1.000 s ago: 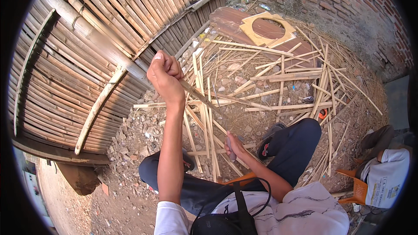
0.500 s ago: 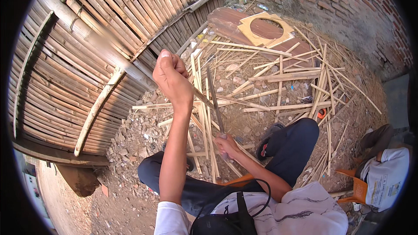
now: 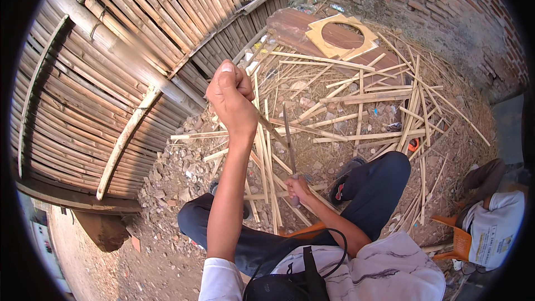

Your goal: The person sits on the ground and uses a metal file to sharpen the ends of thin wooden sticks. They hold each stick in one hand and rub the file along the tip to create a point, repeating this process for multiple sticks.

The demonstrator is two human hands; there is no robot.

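Raised in front of me, my left hand (image 3: 233, 100) is closed round a narrow bamboo strip (image 3: 271, 128). The strip slants down to the right from under the fist, and its far end meets the blade; whether they touch I cannot tell. Lower, between my knees, my right hand (image 3: 300, 188) grips the handle of a long, thin-bladed knife (image 3: 288, 136), its dark blade pointing up and away. Split bamboo strips (image 3: 267, 173) lie crossed on the ground just beyond and beneath both hands.
A slatted bamboo wall (image 3: 95, 95) rises at left and a brick wall (image 3: 446, 5) at back right. Farther off, a yellow board with a round hole (image 3: 315, 39) lies on a brown sheet (image 3: 287, 28). An orange chair (image 3: 460, 242) with a seated person is at right.
My left fist and the bamboo strip have shifted right. My right hand has moved slightly right and down, and the knife tip has come right and lower.
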